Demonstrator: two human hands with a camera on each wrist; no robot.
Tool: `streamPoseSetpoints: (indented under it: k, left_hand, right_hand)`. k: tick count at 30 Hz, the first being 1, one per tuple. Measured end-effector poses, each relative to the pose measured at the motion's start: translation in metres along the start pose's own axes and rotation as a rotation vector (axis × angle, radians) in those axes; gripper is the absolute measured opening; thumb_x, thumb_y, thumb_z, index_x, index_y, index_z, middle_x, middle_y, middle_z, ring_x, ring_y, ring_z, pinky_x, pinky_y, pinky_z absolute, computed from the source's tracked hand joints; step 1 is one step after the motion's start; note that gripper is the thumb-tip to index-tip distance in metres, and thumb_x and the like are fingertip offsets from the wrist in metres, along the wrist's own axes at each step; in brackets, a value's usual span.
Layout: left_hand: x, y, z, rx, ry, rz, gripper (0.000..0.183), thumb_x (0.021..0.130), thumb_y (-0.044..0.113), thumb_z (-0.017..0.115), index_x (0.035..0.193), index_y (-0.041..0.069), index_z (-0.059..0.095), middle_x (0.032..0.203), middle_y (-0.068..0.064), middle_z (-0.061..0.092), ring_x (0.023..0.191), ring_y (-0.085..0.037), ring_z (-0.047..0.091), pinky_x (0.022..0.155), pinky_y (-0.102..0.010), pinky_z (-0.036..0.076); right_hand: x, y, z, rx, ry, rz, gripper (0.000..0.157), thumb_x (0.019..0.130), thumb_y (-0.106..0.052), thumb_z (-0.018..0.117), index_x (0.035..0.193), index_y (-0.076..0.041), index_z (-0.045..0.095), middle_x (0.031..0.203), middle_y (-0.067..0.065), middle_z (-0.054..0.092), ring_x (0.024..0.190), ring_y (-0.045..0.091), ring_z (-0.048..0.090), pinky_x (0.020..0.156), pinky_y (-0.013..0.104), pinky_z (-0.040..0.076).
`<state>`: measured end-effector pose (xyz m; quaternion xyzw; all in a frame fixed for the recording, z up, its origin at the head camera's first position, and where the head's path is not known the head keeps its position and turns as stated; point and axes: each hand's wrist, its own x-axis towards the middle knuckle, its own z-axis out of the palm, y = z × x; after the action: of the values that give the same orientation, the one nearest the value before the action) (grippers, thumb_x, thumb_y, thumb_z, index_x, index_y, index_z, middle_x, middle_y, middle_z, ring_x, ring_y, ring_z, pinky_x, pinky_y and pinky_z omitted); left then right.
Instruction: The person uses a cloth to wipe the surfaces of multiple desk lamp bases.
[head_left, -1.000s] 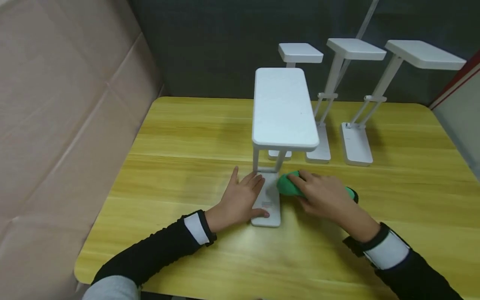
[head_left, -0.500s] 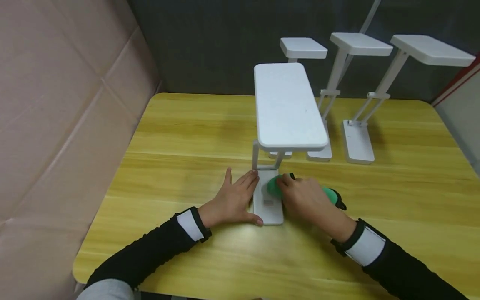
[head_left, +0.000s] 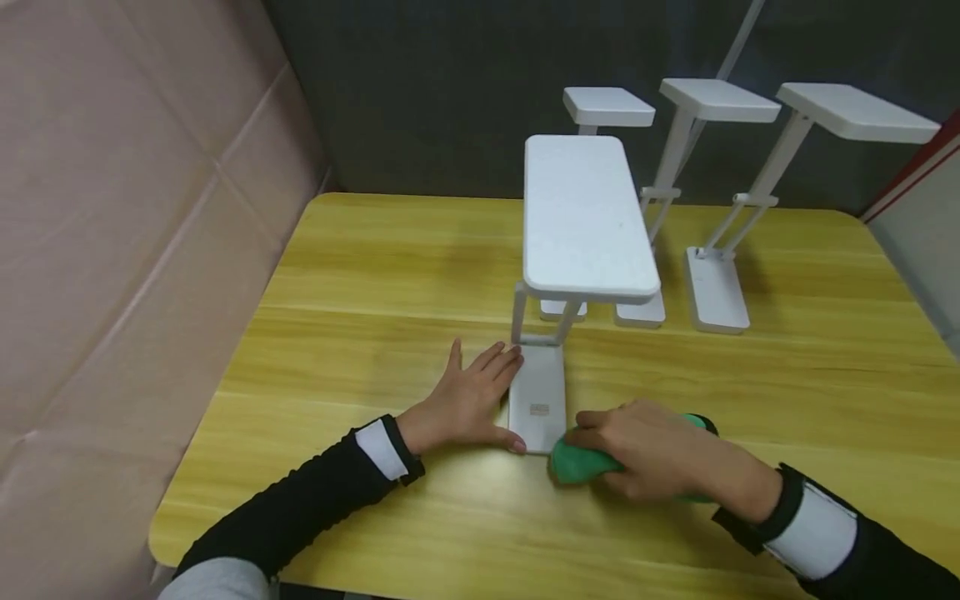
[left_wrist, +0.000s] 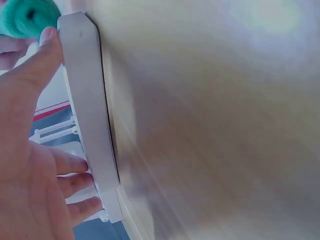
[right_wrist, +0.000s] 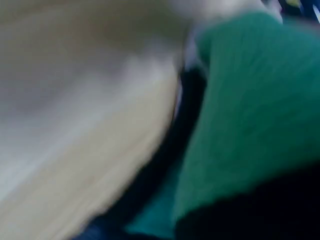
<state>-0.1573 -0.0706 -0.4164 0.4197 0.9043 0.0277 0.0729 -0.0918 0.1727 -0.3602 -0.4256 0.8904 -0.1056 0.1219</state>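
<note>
A white folding desk lamp (head_left: 588,217) stands in the middle of the table, its flat rectangular head raised over a narrow base (head_left: 537,392). Along the base's left edge lies my left hand (head_left: 461,404), fingers spread, thumb at the near corner. The left wrist view shows its fingertips against the base's side (left_wrist: 87,100). Bunched under the curled fingers of my right hand (head_left: 652,446) is a green cloth (head_left: 577,462) with a dark edge, at the base's near right corner. That cloth (right_wrist: 255,100) fills much of the blurred right wrist view.
Three similar white lamps stand at the back right: one partly behind the front lamp (head_left: 609,107), a middle lamp (head_left: 720,100) and a right lamp (head_left: 716,292). A dark panel (head_left: 420,100) backs the wooden table (head_left: 360,275); a pale padded wall (head_left: 135,250) flanks its left.
My right hand has wiped the cloth leftward onto the base, then drawn it back toward me to the near right corner. My left hand has shifted slightly left, off the base's top to its edge.
</note>
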Motion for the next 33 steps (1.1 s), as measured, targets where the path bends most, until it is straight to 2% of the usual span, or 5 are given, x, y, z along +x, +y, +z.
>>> streamPoseSetpoints:
  k: [3,9,16,22,33]
  left_hand:
    - [-0.001,-0.004,0.003,-0.028,0.013,0.006,0.114,0.064,0.085,0.043,0.143,0.009,0.011,0.150,-0.005,0.011,0.136,-0.024,0.003,0.097,-0.069,0.006]
    - [0.001,-0.011,0.005,-0.051,0.000,0.004,0.111,0.066,0.084,0.043,0.143,0.010,0.011,0.150,-0.004,0.013,0.136,-0.023,0.000,0.096,-0.071,0.006]
    - [0.001,-0.001,0.006,-0.072,-0.042,-0.008,0.105,0.070,0.080,0.045,0.142,0.010,0.015,0.149,-0.003,0.014,0.136,-0.023,0.002,0.096,-0.071,0.007]
    - [0.000,0.003,0.002,-0.082,-0.050,-0.014,0.104,0.071,0.078,0.045,0.142,0.010,0.013,0.150,-0.003,0.010,0.136,-0.023,0.001,0.096,-0.070,0.005]
    - [-0.003,-0.002,0.001,-0.031,-0.070,-0.029,0.105,0.071,0.076,0.048,0.142,0.008,0.010,0.150,-0.003,0.007,0.136,-0.023,0.001,0.097,-0.070,0.004]
  right_hand:
    - [0.003,0.014,-0.011,0.031,0.027,0.017,0.042,0.074,-0.019,0.065,0.116,-0.015,0.057,0.093,-0.008,0.051,0.063,0.001,0.044,0.051,0.022,0.041]
    - [0.037,0.026,-0.020,-0.305,0.293,0.104,0.048,0.074,-0.022,0.067,0.119,-0.009,0.054,0.099,0.009,0.055,0.054,0.010,0.048,0.040,0.024,0.038]
    - [0.072,0.014,0.007,-0.723,0.198,0.266,0.059,0.077,-0.042,0.064,0.117,0.000,0.051,0.097,0.014,0.055,0.051,0.017,0.048,0.035,0.028,0.038]
    - [0.070,0.011,0.008,-0.661,0.109,0.197,0.056,0.075,-0.043,0.065,0.112,-0.002,0.055,0.096,0.009,0.056,0.055,0.013,0.048,0.038,0.025,0.039]
    - [0.051,0.006,0.007,-0.177,0.052,0.011,0.042,0.072,-0.027,0.065,0.112,-0.015,0.059,0.093,-0.004,0.053,0.058,0.003,0.043,0.048,0.022,0.042]
